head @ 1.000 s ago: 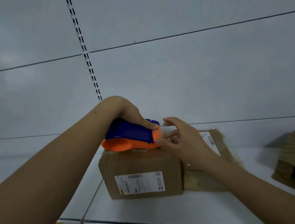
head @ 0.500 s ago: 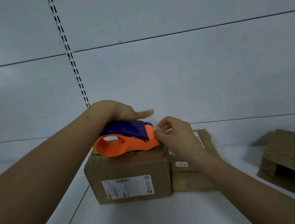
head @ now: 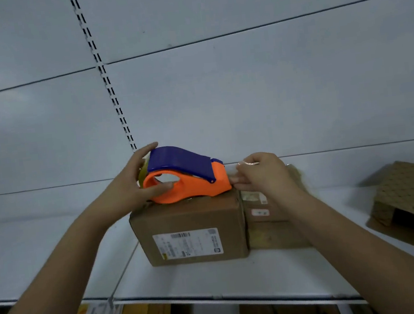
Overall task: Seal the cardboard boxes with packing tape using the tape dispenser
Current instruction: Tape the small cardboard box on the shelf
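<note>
Left hand (head: 137, 189) regripped from top cover to rear of tape dispenser (head: 186, 176), clasping it on cardboard box (head: 191, 233); right hand (head: 260, 176) now pinching tape end at nose; strip likely ready to pull.

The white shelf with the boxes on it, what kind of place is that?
Probably a stockroom or shop packing area. Brown cardboard boxes with barcode labels sit on a white metal shelf, a slotted upright strip runs up the grey wall panels, and an orange and blue tape dispenser rests on one box.

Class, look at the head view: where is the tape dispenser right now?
The tape dispenser sits centre frame on top of the labelled box, with the left hand gripping its rear and the right hand pinching at its front end.
</note>
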Available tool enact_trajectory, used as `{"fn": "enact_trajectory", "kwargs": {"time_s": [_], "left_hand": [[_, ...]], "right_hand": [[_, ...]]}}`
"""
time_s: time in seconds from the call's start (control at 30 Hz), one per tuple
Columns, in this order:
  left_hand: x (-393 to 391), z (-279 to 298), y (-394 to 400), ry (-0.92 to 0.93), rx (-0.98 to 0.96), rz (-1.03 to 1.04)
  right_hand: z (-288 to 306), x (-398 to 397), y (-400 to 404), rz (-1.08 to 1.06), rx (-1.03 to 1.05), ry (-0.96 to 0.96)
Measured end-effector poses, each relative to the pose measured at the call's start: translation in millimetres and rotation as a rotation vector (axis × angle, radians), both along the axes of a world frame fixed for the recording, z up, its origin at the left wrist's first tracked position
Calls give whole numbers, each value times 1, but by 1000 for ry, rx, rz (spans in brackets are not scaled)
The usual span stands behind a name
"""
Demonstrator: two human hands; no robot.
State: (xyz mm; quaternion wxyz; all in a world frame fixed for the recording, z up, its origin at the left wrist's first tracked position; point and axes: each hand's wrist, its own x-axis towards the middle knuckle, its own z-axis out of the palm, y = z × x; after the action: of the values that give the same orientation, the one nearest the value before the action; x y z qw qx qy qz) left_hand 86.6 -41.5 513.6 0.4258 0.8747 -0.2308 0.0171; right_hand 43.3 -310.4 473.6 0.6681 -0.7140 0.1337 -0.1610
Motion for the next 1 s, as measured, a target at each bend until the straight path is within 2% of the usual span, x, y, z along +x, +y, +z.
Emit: {"fn": "enact_trajectory", "kwargs": {"time_s": [0.13, 0.27, 0.4, 0.63, 0.83, 1.0], "left_hand": [[6, -36, -14, 5, -235, 241], [8, -37, -17, 37, -335, 289], [5, -37, -12, 62, -381, 305], [5, -34, -18, 105, -443, 320], [5, -34, -20, 108, -427, 332], [4, -34, -22, 86, -401, 330]], "right_hand": [[-1, -3, 2, 20, 116, 12], [0, -10, 2, 29, 165, 15], [2, -17, -2, 1, -13, 14], [3, -28, -7, 70, 27, 68], [-8, -26, -8, 42, -131, 59], [-27, -18, -4, 50, -133, 78]]}}
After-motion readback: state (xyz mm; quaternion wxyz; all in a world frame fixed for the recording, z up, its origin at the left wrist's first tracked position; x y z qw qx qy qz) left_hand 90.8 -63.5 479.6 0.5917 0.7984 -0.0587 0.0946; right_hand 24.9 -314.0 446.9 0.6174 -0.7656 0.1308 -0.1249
